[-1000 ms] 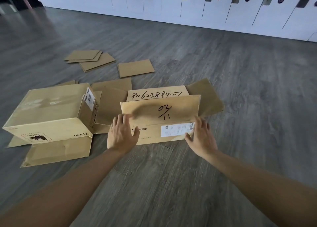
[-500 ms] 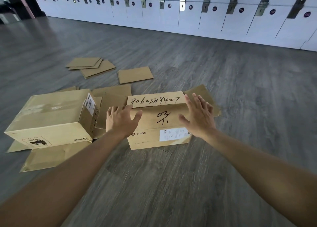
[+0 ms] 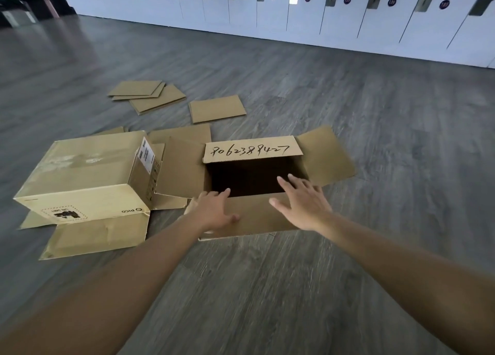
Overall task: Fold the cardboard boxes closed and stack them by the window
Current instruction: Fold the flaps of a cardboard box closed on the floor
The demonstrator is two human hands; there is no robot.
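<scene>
While box (image 3: 249, 218) gapes | matte corrugated flaps | left hand (image 3: 214, 211), right hand (image 3: 302, 206) fingers flat, released

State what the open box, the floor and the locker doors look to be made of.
Open box: brown corrugated cardboard, matte; creased flaps, marker writing.
Floor: grey wood-look planks, slight sheen; probably vinyl or laminate, cannot tell which.
Locker doors: smooth white panels, metal or laminate, with metal latches.

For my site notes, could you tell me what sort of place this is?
Probably a locker room or storage area: a long row of white numbered lockers lines the far wall, above grey wood-look flooring strewn with cardboard sheets.
</scene>
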